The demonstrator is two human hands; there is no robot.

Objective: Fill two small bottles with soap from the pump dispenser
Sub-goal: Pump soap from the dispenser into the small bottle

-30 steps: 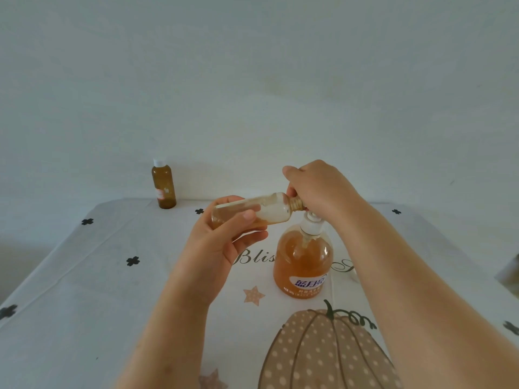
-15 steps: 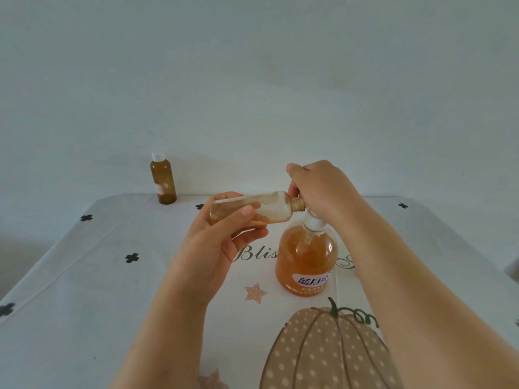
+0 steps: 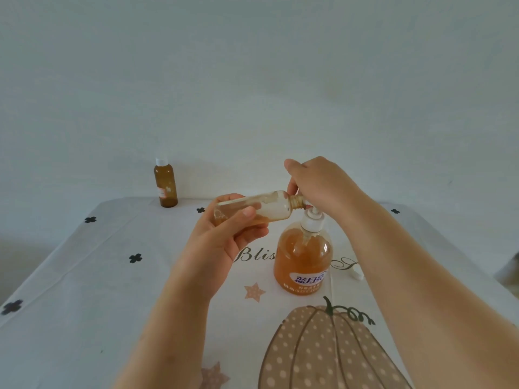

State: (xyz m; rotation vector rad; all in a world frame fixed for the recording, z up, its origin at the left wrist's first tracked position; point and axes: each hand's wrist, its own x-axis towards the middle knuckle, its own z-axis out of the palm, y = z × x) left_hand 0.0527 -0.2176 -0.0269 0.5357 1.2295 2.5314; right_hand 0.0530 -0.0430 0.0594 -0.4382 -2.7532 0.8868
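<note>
step in hand looks like filling btl no. 2: left hand [image 3: 224,242] is wrapped round the small bottle [image 3: 252,210], thumb across the front and fingers curled behind, holding it nearly on its side in the air w/ the open threaded neck pointing right, just at the spout of the pump dispenser [image 3: 303,262]. the right hand [image 3: 317,183] sits on top of the pump, fingers curled down over the head and hiding it, so can't tell if the spout tip is actually inside the neck or only touching it. a little amber soap lies along the low side of the small bottle, so i'd say it's partly filled at most, w/ plenty to go. next move prob calls for firm, straight presses on the pump while the left keeps the neck lined up at the spout; tipped this flat, soap could run back out the mouth or miss it and drip down the dispenser onto the tablecloth [image 3: 84,276]. around: a second bottle [image 3: 165,183], dark amber and capped, stands upright at the far left edge by the wall, well apart, looks done. a white cap [image 3: 356,273] lies on the cloth just beside the right forearm, likely for the open btl; an elbow shift could knock it. pumpkin print [image 3: 323,352] near front. nothing blocks the pump.
</note>
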